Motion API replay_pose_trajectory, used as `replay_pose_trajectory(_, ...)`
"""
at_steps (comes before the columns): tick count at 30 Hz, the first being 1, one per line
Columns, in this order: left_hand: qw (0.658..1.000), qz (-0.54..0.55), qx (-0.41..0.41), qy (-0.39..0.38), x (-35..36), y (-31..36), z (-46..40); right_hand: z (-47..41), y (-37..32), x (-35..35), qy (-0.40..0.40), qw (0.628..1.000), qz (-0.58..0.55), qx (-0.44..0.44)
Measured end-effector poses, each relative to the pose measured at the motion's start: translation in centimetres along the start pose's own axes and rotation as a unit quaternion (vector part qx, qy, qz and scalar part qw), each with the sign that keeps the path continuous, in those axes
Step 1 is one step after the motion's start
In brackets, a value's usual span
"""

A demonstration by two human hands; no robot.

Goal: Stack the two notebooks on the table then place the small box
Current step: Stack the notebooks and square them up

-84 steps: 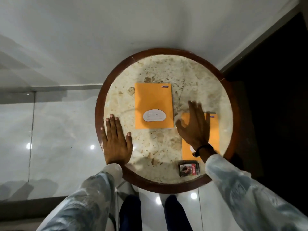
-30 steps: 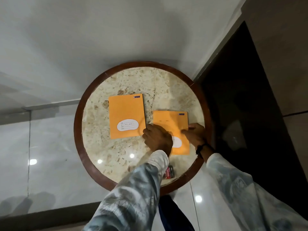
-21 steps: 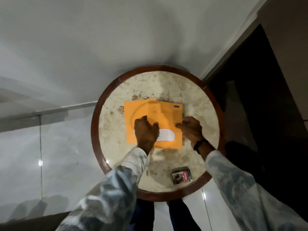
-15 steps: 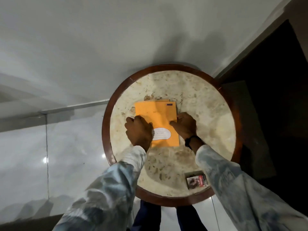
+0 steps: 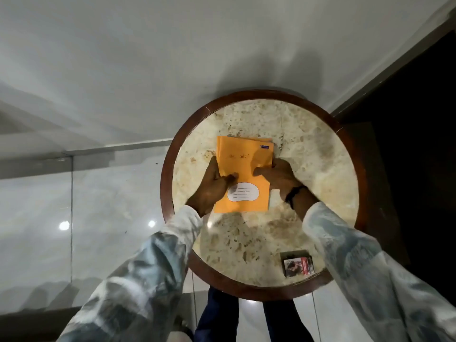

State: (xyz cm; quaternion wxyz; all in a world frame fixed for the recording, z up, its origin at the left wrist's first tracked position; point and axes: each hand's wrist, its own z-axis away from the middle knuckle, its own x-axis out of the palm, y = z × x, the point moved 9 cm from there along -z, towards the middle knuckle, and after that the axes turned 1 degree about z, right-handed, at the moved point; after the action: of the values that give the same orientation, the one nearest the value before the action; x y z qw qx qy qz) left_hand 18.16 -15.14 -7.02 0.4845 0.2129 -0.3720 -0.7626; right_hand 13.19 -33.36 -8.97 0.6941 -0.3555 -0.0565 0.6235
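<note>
Glossy grey tiled floor (image 5: pixel 98 193) reflecting two ceiling lights, pale wall (image 5: pixel 197 45) rising beyond it, dark opening (image 5: pixel 419 119), perhaps a doorway, sitting at the right, blue trouser legs (image 5: pixel 217 317) standing below, patterned pale sleeves (image 5: pixel 148 267) reaching inward

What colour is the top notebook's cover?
Orange, with a white label patch; the top notebook shows clearly in the head view.
</note>
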Motion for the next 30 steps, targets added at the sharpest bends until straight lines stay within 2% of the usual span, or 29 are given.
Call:
replay_pose_trajectory(3,0.994,-0.053,0.098,-0.023,-0.5,2.7,0.8,0.8,-1.9,-1.7,-0.013,0.997,-0.013,-0.068)
replay_pose_trajectory(6,0.966,-0.114,0.231,0.008,-1.3,4.9,2.3,2.7,-4.0,-3.5,0.063,0.981,0.005,-0.186)
replay_pose_trajectory(8,0.955,-0.146,0.257,0.034,-1.5,4.0,2.9,4.0,-4.4,-3.7,0.108,0.961,0.039,-0.252)
replay_pose_trajectory(10,0.956,-0.170,0.237,0.039,-1.1,1.9,2.9,4.4,-3.9,-2.1,0.099,0.946,0.115,-0.288)
replay_pose_trajectory(12,0.956,-0.178,0.224,0.060,-1.0,0.5,2.8,4.1,-3.1,-0.8,0.078,0.943,0.150,-0.286)
replay_pose_trajectory(18,0.963,-0.152,0.201,0.094,-1.0,-0.9,2.4,4.2,-2.6,-0.7,0.079,0.940,0.154,-0.293)
replay_pose_trajectory(24,0.960,-0.153,0.214,0.097,-1.0,-1.2,2.7,5.2,-2.6,-1.1,0.105,0.938,0.119,-0.308)
replay_pose_trajectory(27,0.960,-0.178,0.180,0.121,-1.9,-1.3,2.4,5.6,-2.9,-1.0,0.130,0.934,0.093,-0.321)
replay_pose_trajectory(30,0.959,-0.205,0.134,0.141,-3.3,-1.4,1.8,4.7,-3.1,-0.7,0.117,0.945,0.096,-0.291)
